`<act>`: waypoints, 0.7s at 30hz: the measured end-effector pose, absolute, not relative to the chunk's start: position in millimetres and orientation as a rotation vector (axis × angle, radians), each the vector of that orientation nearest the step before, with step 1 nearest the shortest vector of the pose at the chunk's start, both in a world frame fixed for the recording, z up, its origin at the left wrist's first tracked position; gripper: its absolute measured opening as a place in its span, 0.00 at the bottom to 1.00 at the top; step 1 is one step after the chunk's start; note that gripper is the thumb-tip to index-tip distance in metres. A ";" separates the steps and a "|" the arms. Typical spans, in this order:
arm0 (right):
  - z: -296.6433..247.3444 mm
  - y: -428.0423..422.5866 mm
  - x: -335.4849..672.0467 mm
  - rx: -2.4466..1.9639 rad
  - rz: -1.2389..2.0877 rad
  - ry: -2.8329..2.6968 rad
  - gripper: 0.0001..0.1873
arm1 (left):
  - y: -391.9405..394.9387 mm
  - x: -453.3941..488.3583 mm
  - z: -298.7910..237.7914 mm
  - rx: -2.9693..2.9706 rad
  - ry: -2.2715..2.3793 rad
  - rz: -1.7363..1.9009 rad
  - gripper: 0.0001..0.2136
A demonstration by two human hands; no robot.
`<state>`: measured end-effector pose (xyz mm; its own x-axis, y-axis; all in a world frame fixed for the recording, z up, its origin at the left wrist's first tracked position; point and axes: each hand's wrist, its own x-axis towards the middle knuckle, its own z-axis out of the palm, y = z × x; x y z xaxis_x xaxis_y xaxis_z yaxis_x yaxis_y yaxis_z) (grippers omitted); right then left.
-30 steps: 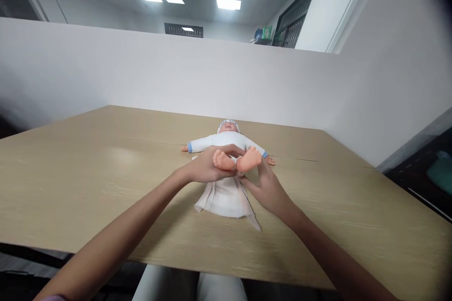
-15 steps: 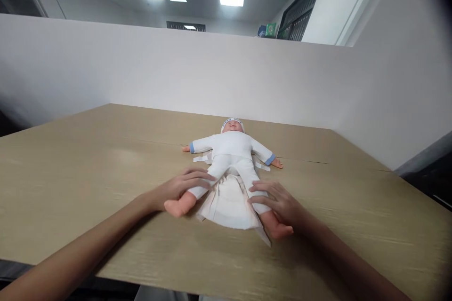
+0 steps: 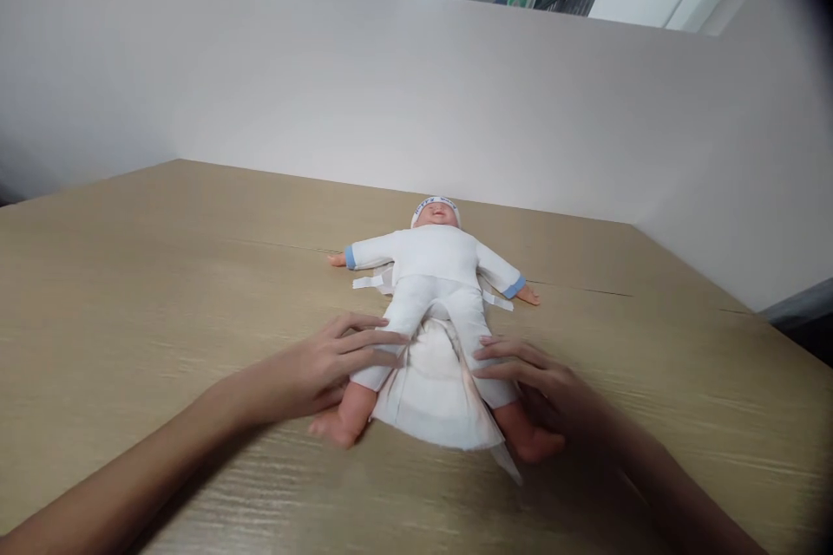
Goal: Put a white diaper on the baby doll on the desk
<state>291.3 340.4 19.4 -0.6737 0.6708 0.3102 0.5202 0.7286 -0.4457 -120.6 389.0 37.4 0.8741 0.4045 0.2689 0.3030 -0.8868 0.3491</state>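
Observation:
A baby doll [image 3: 435, 253] in a white suit with blue cuffs lies on its back, head away from me, arms out and legs apart. Under its hips an unfolded white diaper [image 3: 436, 403] spreads toward me between the legs, and its side tabs stick out beside the waist. My left hand [image 3: 348, 364] is laid round the doll's leg on the left, fingers across the shin and thumb low by the foot. On the other leg, my right hand [image 3: 534, 377] curls its fingers over the shin from the outer side; its thumb is hidden.
The wooden table [image 3: 162, 303] has a thin seam running across it behind the doll. A white partition wall [image 3: 325, 95] rises at the table's far edge, and a pale wall stands on the right.
The view has tilted down and come closer, so the doll looks larger. Both hands stay on the doll's legs, and the diaper still lies spread beneath it.

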 end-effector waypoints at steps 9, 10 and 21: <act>63.1 322.6 266.7 -1.177 0.620 -2.448 0.24 | 376.6 -113.6 64.2 2.595 0.590 0.425 0.23; 63.2 317.7 261.5 -1.208 0.568 -2.475 0.28 | 371.3 -109.5 69.2 2.594 0.628 0.422 0.20; 28.7 291.4 222.0 -1.311 -0.086 -2.440 0.30 | 339.8 -59.4 55.1 2.891 1.161 0.320 0.16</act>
